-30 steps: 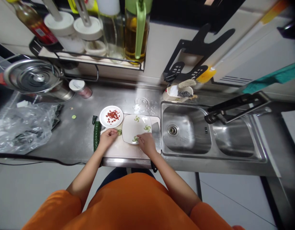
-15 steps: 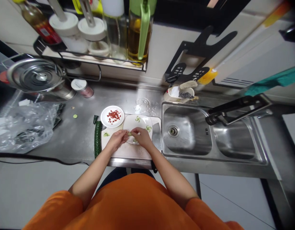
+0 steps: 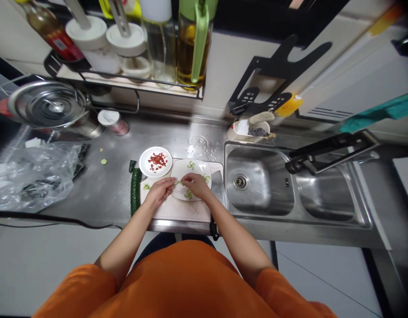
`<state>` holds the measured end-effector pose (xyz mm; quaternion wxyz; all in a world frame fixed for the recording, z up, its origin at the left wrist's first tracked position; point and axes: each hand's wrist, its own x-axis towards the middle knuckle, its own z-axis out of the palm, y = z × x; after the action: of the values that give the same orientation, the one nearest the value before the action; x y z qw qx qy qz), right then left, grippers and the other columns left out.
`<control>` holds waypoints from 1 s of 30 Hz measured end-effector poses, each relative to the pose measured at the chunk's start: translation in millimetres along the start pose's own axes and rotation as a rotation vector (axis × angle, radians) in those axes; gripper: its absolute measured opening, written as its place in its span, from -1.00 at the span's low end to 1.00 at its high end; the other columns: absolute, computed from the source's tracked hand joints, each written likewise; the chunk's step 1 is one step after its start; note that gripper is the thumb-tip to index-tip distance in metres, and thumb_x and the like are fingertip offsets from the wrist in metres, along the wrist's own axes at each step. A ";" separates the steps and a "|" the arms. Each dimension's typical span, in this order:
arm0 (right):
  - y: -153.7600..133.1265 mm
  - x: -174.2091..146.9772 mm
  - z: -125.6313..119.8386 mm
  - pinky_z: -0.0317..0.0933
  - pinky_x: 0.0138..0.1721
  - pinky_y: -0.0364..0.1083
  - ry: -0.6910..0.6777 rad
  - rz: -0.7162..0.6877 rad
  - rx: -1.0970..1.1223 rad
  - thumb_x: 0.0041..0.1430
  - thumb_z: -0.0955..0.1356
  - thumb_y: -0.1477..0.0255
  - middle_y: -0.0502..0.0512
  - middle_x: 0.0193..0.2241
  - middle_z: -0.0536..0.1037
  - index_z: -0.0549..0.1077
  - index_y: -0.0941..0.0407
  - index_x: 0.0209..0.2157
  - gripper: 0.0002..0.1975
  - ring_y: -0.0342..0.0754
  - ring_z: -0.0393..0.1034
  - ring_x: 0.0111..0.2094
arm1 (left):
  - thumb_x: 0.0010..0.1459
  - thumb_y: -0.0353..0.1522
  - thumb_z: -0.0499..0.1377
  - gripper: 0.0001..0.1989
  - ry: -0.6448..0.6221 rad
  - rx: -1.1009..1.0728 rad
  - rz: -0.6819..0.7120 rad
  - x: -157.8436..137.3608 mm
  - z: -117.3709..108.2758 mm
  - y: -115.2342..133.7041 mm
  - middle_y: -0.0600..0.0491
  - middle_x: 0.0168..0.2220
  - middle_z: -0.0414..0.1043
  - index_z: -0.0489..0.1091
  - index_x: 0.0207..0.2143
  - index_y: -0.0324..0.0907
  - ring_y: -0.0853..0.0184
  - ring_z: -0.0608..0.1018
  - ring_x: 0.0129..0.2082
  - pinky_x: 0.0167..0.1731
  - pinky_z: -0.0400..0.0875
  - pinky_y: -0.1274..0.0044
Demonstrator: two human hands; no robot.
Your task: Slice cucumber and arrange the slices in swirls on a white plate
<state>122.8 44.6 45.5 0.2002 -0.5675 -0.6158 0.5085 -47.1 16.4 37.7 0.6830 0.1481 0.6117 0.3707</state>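
My right hand [image 3: 195, 184] is over the left part of a square white plate [image 3: 198, 169], its fingertips pinched on a small pale-green cucumber slice. Fanned cucumber slices [image 3: 190, 165] lie near the plate's edge in several groups. My left hand [image 3: 161, 191] is at the plate's left edge with its fingers closed; what they hold, if anything, is too small to make out. Beneath the plate is a white cutting board [image 3: 180, 213]. More cut cucumber pieces [image 3: 146, 187] sit on the board's left side. A long dark-green cucumber [image 3: 135, 191] lies beside the board.
A round white plate [image 3: 143, 168] of chopped red bits [image 3: 157, 161] stands behind the board. A knife blade [image 3: 218, 185] rests at the board's right, beside the double sink [image 3: 259, 176]. Leftward are a plastic bag [image 3: 48, 176], a lidded pot [image 3: 53, 106] and a jar [image 3: 114, 123].
My hands have moved slightly apart, the left going a little leftward and down. The cucumber slice between them shows less now, near the right fingertips.
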 end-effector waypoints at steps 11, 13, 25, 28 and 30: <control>7.7 32.6 14.9 0.13 -0.34 -0.15 0.052 -0.002 -0.358 0.09 0.29 0.46 0.01 -0.42 0.54 0.50 0.09 -0.37 -0.86 -0.09 0.34 -0.35 | 0.03 -0.33 0.12 -0.81 0.291 0.909 0.564 12.4 5.0 1.4 0.03 -0.36 0.52 0.47 -0.33 -0.18 0.31 0.49 -0.36 -0.24 0.33 0.49; 7.4 34.7 17.5 0.12 -0.32 -0.13 0.054 0.011 -0.444 0.11 0.28 0.45 0.04 -0.41 0.54 0.50 0.08 -0.35 -0.85 -0.05 0.32 -0.30 | 0.06 -0.35 0.09 -0.81 0.282 1.008 0.597 15.4 5.6 -0.3 -0.01 -0.32 0.51 0.46 -0.32 -0.19 0.28 0.49 -0.33 -0.22 0.32 0.46; 2.8 31.5 24.2 0.05 -0.25 -0.05 0.033 -0.043 -0.693 0.24 0.20 0.39 0.13 -0.25 0.49 0.46 0.07 -0.27 -0.79 0.08 0.15 -0.10 | 0.11 -0.36 0.05 -0.80 0.311 1.232 0.648 19.8 2.8 -3.8 -0.07 -0.32 0.42 0.45 -0.28 -0.18 0.19 0.44 -0.25 -0.19 0.29 0.41; 2.9 31.1 24.4 0.05 -0.24 -0.04 0.031 -0.077 -0.731 0.26 0.19 0.38 0.15 -0.22 0.47 0.46 0.08 -0.26 -0.77 0.09 0.12 -0.07 | 0.13 -0.33 0.06 -0.79 0.311 1.250 0.643 19.4 2.3 -3.9 -0.08 -0.29 0.41 0.45 -0.25 -0.18 0.18 0.44 -0.23 -0.18 0.29 0.41; 3.8 30.3 24.2 0.05 -0.23 -0.03 0.035 -0.099 -0.740 0.27 0.18 0.38 0.16 -0.20 0.46 0.46 0.08 -0.25 -0.76 0.09 0.10 -0.05 | 0.14 -0.32 0.07 -0.77 0.316 1.246 0.654 18.9 0.8 -4.6 -0.09 -0.27 0.41 0.46 -0.23 -0.18 0.18 0.45 -0.21 -0.17 0.30 0.42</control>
<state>96.4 61.7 22.5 0.0164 -0.5796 -0.7811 0.2315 -45.3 26.4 21.2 0.2289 0.6303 0.7254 0.1552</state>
